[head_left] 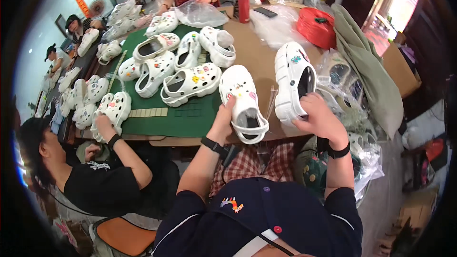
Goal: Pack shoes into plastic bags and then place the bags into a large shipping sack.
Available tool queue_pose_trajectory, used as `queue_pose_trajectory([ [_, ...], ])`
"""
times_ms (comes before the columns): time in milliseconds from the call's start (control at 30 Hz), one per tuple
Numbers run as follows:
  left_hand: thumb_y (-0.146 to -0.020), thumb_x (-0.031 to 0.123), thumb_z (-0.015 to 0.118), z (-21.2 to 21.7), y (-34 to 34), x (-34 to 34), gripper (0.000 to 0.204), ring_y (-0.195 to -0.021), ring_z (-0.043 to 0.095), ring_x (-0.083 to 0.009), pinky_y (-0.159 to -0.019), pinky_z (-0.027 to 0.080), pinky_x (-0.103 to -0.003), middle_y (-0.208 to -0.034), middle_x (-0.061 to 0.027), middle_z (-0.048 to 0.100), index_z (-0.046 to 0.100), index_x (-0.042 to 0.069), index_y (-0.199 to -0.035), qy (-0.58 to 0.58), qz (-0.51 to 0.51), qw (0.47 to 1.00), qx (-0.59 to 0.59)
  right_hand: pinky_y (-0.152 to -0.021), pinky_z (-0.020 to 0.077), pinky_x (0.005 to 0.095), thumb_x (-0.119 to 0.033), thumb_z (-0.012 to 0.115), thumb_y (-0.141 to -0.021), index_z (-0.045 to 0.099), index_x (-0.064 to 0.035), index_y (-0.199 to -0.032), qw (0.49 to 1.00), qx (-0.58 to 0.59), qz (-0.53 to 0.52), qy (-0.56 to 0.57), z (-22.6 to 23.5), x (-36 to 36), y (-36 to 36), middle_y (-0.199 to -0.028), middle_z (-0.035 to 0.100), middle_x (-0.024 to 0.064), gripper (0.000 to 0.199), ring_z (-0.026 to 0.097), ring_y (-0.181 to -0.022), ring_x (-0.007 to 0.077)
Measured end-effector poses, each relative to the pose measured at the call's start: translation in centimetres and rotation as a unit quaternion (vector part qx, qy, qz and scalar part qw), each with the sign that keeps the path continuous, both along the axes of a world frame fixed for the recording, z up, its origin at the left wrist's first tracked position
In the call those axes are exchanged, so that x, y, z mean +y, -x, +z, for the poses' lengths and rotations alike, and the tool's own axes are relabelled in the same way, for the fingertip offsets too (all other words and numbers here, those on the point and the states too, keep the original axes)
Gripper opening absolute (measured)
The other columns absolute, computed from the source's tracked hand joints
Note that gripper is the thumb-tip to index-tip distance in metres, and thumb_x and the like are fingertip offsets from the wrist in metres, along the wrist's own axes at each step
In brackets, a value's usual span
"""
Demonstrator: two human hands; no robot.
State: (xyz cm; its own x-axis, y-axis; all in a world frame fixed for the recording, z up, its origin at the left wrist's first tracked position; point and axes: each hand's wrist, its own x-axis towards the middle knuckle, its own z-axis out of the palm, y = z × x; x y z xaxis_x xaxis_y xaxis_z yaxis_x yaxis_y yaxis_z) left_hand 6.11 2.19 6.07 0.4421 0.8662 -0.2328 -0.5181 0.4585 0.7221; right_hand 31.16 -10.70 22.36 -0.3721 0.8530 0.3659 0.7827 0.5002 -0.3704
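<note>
My left hand (223, 118) grips the side of a white clog (236, 82) with small coloured charms on its toe. That clog's toe points away from me, and its heel strap hangs near the table's front edge. In my right hand (315, 115) is another white clog (284, 81), tilted so its thick sole and dark inside show; my fingers reach into its heel opening. Blue-green charms sit on its upper. Just left of my left hand, a white clog (190, 85) with yellow and red charms lies on the green mat (190, 123).
Several more white clogs (155, 72) crowd the mat. At right are bagged clogs (339, 78), a red roll of twine (316, 27) and a grey-green cloth (369, 66). A red canister (242, 7) and phone (265, 12) stand farther back. Co-workers sit left and across.
</note>
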Motion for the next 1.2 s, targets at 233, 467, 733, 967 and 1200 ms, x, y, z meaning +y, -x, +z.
queue_pose_trajectory([
  [233, -0.089, 0.043, 0.058, -0.9, -3.6, 2.1, 0.073, -0.111, 0.055, -0.0302, -0.091, 0.046, -0.037, -0.124, -0.025, 0.052, 0.032, -0.01, -0.133, -0.078, 0.079, 0.928, 0.356, -0.088, 0.0409, 0.0407, -0.02, 0.068, -0.066, 0.06, -0.0077, -0.075, 0.981, -0.177, -0.017, 0.079, -9.1, 1.9, -1.2, -0.079, 0.06, 0.007, 0.017, 0.058, -0.081, 0.0273],
  [467, -0.074, 0.028, 0.073, -3.6, -1.5, -0.4, 0.097, -0.132, 0.031, -0.0352, -0.107, 0.03, -0.041, -0.142, -0.0275, 0.025, 0.014, -0.01, -0.141, -0.285, 0.042, 0.914, 0.285, -0.08, 0.0451, 0.0409, -0.017, 0.074, -0.065, 0.065, -0.0055, -0.089, 0.994, -0.094, -0.054, 0.032, -4.5, 2.0, 0.5, -0.082, 0.061, 0.0106, 0.028, 0.059, -0.084, 0.0311],
  [733, -0.069, 0.03, 0.077, -4.1, -1.1, -1.6, 0.111, -0.138, 0.015, -0.0368, -0.113, 0.019, -0.042, -0.147, -0.0264, 0.013, 0.003, -0.008, -0.143, -0.351, 0.013, 0.887, 0.3, -0.072, 0.0471, 0.039, -0.02, 0.075, -0.066, 0.066, -0.0086, -0.091, 0.994, -0.04, -0.075, -0.072, -6.4, 8.0, 6.8, -0.085, 0.059, 0.0083, 0.029, 0.058, -0.084, 0.0274],
  [967, -0.067, 0.033, 0.08, -3.4, -1.1, -2.0, 0.117, -0.14, 0.01, -0.037, -0.114, 0.016, -0.041, -0.149, -0.0274, 0.008, 0.002, -0.007, -0.143, -0.373, -0.003, 0.845, 0.384, -0.071, 0.0453, 0.0396, -0.019, 0.065, -0.071, 0.067, -0.01, -0.069, 0.986, -0.074, -0.131, -0.073, -11.7, 9.2, 8.4, -0.078, 0.059, 0.0067, 0.009, 0.057, -0.083, 0.0266],
  [1200, -0.068, 0.022, 0.08, -5.1, -2.2, 0.3, 0.108, -0.139, 0.015, -0.0346, -0.113, 0.019, -0.039, -0.148, -0.0269, 0.016, 0.007, -0.008, -0.143, -0.394, -0.015, 0.881, 0.262, -0.087, 0.0455, 0.0321, -0.013, 0.057, -0.087, 0.061, 0.0007, -0.11, 0.817, 0.554, -0.022, 0.157, -6.2, 6.0, 2.0, -0.108, 0.064, 0.0068, 0.027, 0.06, -0.096, 0.0186],
])
